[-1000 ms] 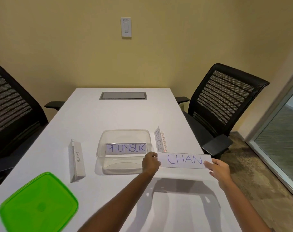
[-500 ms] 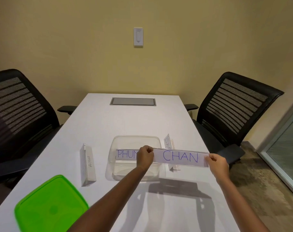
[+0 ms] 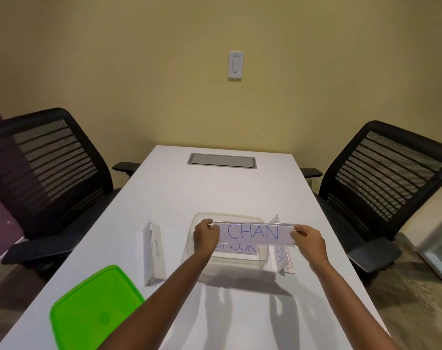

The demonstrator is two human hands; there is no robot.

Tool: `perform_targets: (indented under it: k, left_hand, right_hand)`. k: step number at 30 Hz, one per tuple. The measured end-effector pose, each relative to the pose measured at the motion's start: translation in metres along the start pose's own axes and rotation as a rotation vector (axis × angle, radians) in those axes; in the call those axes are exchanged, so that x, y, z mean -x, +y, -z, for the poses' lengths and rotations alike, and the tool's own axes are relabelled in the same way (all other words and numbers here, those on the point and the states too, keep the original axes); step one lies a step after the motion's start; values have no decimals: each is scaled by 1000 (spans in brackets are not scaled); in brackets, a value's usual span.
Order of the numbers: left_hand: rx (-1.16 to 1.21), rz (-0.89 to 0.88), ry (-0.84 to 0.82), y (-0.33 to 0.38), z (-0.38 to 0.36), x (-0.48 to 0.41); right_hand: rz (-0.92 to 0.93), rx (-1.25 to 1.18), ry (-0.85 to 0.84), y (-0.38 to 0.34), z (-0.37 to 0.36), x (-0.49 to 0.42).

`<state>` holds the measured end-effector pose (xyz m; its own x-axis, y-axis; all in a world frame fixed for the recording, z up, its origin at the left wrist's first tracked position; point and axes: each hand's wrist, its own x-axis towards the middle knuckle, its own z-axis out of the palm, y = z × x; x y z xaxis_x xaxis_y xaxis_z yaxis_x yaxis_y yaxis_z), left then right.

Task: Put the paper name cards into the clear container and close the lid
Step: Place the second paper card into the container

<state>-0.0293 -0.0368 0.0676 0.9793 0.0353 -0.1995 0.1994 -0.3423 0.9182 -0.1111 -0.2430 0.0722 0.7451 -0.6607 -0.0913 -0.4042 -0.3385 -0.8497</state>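
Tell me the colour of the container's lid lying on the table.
Bright green lid, lying at the near left of the white table; the head view shows it.

Container (image 3: 189,238) mouth spanned by CHAN card (image 3: 252,232), far tabletop (image 3: 215,188) open

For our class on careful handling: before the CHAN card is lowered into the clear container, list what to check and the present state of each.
1. Both hands grip the CHAN card, left hand, right hand: ok.
2. Card over the clear container: ok.
3. Container open, green lid set aside: ok.
4. Card fits the container's width: cannot tell.
5. Room beside the card already inside: cannot tell.
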Motion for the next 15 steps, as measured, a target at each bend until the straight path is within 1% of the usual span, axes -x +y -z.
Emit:
perform_targets:
  k: [7,9,15]
  left_hand:
    - [12,71,-3,-8,20,-26]
    - [24,84,6,-11,22,-34]
    - [30,191,-49,-15,24,-48]
  right_hand:
    - [-18,20,-125,-21,-36,-3]
    - [-51,52,-148,-25,-42,-4]
    - [-184,46,-243,-26,-57,-16]
